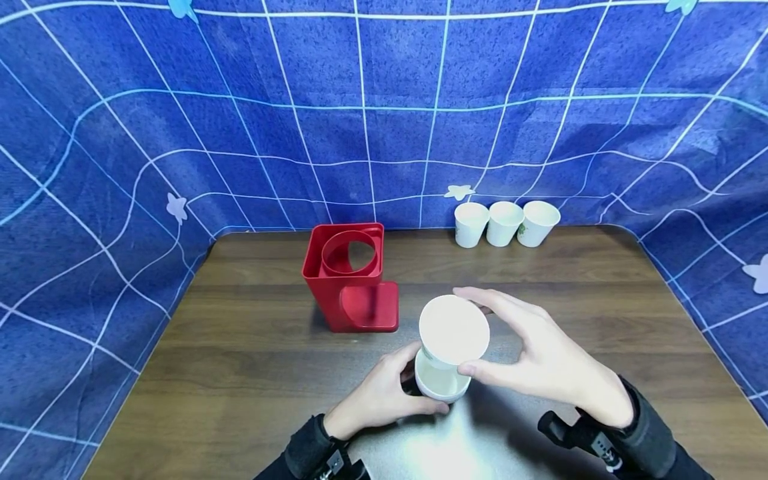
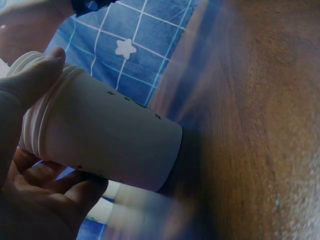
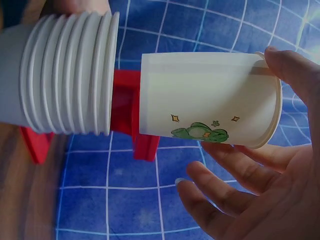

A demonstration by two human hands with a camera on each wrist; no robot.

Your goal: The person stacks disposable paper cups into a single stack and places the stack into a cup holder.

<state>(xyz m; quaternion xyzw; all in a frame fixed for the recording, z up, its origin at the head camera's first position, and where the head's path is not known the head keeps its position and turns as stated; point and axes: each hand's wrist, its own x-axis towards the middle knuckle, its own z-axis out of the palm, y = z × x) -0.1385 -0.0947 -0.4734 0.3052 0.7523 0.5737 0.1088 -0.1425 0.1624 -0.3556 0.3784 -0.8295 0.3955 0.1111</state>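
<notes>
1 white paper cup [image 1: 453,329], smooth and tapered with a green frog print, is pinched at its rim by the right hand [image 1: 543,363], just above a stack of cups [image 1: 441,381]. That ribbed stack of nested rims stands on the wooden table [image 1: 240,347], gripped by the left hand [image 1: 378,397]. Behind sits 1 red plastic dispenser [image 1: 351,277] with a round opening. 3 more cups [image 1: 506,223] line the far edge.
</notes>
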